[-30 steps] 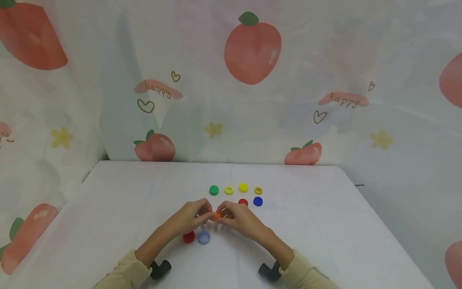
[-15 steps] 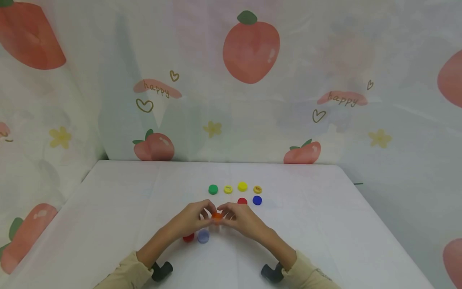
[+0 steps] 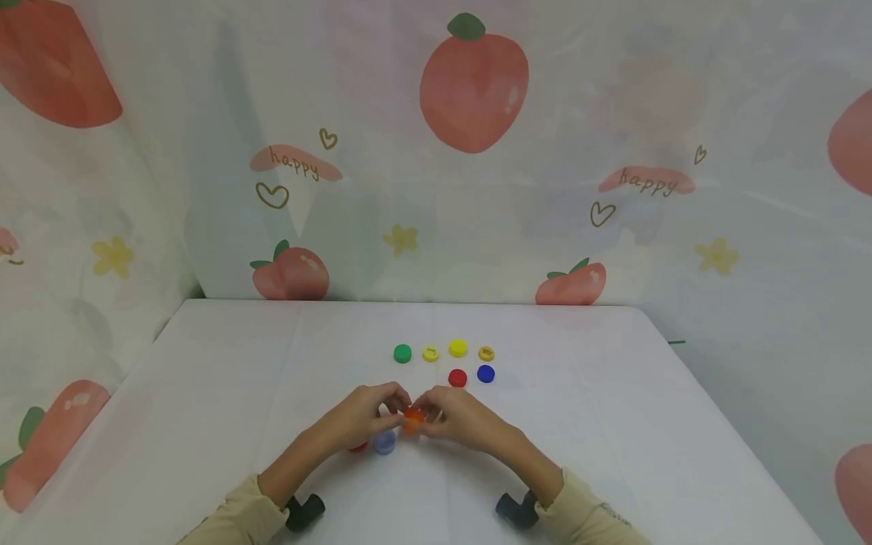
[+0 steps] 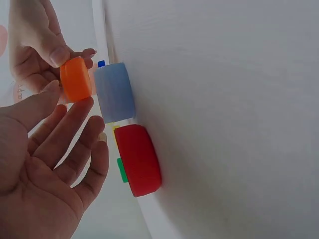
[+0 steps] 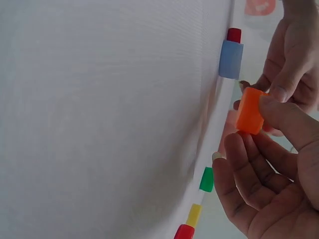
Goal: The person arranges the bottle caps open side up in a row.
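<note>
Between the two hands an orange bottle cap (image 3: 412, 421) is held above the table. My left hand (image 3: 368, 415) pinches it by one side with thumb and fingertips. On the other side my right hand (image 3: 463, 416) pinches the same orange cap (image 5: 250, 110). In the left wrist view the orange cap (image 4: 76, 79) appears beside a pale blue cap (image 4: 115, 92) standing on the table. A red cap (image 4: 138, 160) stands next to the blue one; in the head view my left hand covers much of it.
Farther back on the white table (image 3: 579, 424) lie a green cap (image 3: 403, 353), several yellowish caps (image 3: 458, 348), a red cap (image 3: 458, 377) and a dark blue cap (image 3: 486, 373). A fruit-printed cloth (image 3: 477, 189) hangs behind the table.
Both hands have come slightly toward the body with the orange cap. The back red cap now shows fully, while the front red cap is more covered by my left hand.
</note>
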`<act>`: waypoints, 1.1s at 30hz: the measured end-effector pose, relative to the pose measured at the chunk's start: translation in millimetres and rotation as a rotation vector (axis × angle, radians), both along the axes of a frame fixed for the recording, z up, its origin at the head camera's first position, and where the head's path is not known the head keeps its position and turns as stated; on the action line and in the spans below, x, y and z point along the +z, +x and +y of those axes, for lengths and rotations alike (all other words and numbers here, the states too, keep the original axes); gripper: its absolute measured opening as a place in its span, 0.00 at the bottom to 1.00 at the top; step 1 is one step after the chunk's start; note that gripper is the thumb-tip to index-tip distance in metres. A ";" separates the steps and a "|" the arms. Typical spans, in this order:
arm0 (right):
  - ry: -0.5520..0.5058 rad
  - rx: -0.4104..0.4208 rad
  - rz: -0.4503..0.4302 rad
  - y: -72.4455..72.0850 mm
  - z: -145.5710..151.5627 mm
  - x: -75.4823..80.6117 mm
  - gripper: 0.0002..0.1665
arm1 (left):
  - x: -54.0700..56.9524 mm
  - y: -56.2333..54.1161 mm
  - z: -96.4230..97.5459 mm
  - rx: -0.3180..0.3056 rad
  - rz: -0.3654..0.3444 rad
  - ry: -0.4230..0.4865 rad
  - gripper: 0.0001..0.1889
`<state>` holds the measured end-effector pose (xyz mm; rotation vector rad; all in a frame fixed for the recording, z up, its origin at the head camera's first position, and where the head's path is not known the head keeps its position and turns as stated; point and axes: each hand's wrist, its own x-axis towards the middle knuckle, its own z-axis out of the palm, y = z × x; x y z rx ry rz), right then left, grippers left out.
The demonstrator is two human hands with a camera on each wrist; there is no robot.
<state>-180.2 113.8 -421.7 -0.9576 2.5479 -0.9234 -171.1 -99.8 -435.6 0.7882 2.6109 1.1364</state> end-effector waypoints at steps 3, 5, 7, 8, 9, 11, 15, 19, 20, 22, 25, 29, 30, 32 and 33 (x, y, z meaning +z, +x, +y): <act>0.009 0.016 -0.018 1.2 -0.6 -1.9 0.17 | 0.9 1.7 0.0 -0.011 -0.019 -0.013 0.09; 0.016 0.022 -0.026 1.7 -0.9 -3.8 0.18 | 1.4 2.1 0.1 -0.013 -0.032 -0.032 0.08; 0.026 0.024 -0.028 2.1 -1.2 -4.8 0.18 | 1.3 2.1 0.3 -0.012 -0.036 -0.051 0.08; 0.032 0.024 -0.024 2.0 -1.5 -5.4 0.18 | 1.0 1.9 0.4 -0.010 -0.031 -0.058 0.08; 0.037 0.026 -0.020 1.9 -1.7 -5.6 0.18 | 0.6 1.8 0.5 -0.007 -0.024 -0.062 0.09; 0.049 0.030 -0.017 1.8 -2.2 -5.6 0.17 | -0.1 1.6 0.6 0.000 -0.009 -0.066 0.09; 0.071 0.037 -0.026 2.3 -3.0 -5.2 0.16 | -0.7 2.2 0.7 0.006 0.009 -0.067 0.08; 0.077 0.049 -0.027 3.4 -4.0 -5.3 0.16 | -1.2 1.7 1.1 -0.005 -0.002 -0.080 0.07; 0.079 0.053 -0.024 3.8 -4.3 -4.9 0.16 | -1.2 1.5 1.2 -0.010 -0.004 -0.082 0.07; 0.086 0.055 -0.019 4.4 -4.9 -4.5 0.17 | -0.8 1.6 1.2 -0.019 -0.013 -0.084 0.08; 0.104 0.053 -0.010 5.2 -5.8 -4.1 0.17 | -0.3 2.2 1.1 -0.033 -0.024 -0.092 0.09; 0.131 0.052 0.001 5.5 -6.9 -4.7 0.16 | -1.1 2.7 0.9 -0.044 -0.026 -0.120 0.09; 0.137 0.055 0.004 5.6 -7.2 -5.1 0.16 | -1.4 2.9 0.8 -0.046 -0.022 -0.129 0.10; 0.146 0.058 0.004 5.6 -7.8 -5.5 0.16 | -2.0 3.0 0.6 -0.048 -0.016 -0.142 0.10; 0.150 0.060 0.007 5.7 -8.0 -6.1 0.16 | -2.0 3.2 0.5 -0.050 -0.013 -0.145 0.10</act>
